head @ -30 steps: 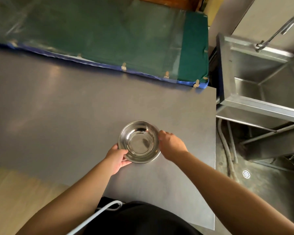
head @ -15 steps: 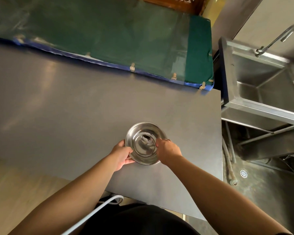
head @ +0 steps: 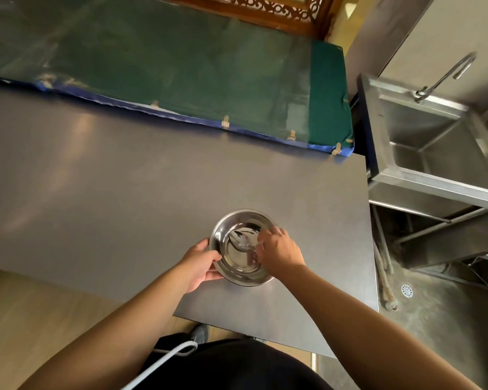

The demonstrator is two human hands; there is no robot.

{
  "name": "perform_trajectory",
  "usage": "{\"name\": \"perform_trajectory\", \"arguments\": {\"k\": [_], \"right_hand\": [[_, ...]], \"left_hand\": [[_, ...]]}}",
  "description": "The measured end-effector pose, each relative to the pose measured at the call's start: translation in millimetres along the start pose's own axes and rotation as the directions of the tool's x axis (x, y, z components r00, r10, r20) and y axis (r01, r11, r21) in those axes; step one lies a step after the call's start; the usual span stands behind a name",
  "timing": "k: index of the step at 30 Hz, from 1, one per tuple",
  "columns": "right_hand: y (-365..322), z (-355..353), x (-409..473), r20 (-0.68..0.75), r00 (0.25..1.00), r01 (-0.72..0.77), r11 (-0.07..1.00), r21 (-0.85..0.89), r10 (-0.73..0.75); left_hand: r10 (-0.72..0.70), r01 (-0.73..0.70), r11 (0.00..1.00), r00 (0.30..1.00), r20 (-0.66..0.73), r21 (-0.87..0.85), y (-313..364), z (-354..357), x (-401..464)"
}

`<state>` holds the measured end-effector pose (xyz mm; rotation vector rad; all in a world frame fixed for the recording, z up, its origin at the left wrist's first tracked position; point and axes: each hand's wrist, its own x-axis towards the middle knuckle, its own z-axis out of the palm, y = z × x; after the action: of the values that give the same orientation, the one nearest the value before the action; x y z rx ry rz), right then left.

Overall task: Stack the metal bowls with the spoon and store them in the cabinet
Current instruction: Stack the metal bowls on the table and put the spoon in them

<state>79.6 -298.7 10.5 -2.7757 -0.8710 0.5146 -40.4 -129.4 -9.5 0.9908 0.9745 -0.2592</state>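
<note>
metal bowl (head: 241, 273), the task item, sits upright on the grey table (head: 124, 192) toward its near right corner, with a green padded mat (head: 181, 66) along the far edge of the table and a steel sink (head: 434, 153) with a curved tap (head: 445, 74) standing apart to the right. left hand (head: 199, 266) grasps the bowl's left rim, thumb on the rim edge and fingers under the near side. right hand (head: 279, 251) reaches over the right rim, fingertips closed on the handle of a spoon (head: 240, 240) whose head lies inside the bowl toward its far left wall.
</note>
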Motion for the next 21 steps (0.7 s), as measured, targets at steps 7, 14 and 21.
{"name": "perform_trajectory", "arguments": {"k": [7, 14, 21], "right_hand": [[10, -25, -17, -0.11, 0.921, -0.319, 0.885, 0.34, 0.374], [10, -34, -49, -0.009, 0.824, -0.443, 0.654, 0.613, 0.567], [18, -37, -114, 0.053, 0.668, -0.497, 0.392, 0.774, 0.742]], "left_hand": [[0.047, -0.055, 0.995, 0.995, 0.087, 0.086, 26, -14, -12], [0.09, -0.162, 0.941, 0.967, 0.24, 0.298, 63, -3, -19], [0.125, -0.333, 0.801, 0.906, 0.404, 0.498, 85, 46, -22]]}}
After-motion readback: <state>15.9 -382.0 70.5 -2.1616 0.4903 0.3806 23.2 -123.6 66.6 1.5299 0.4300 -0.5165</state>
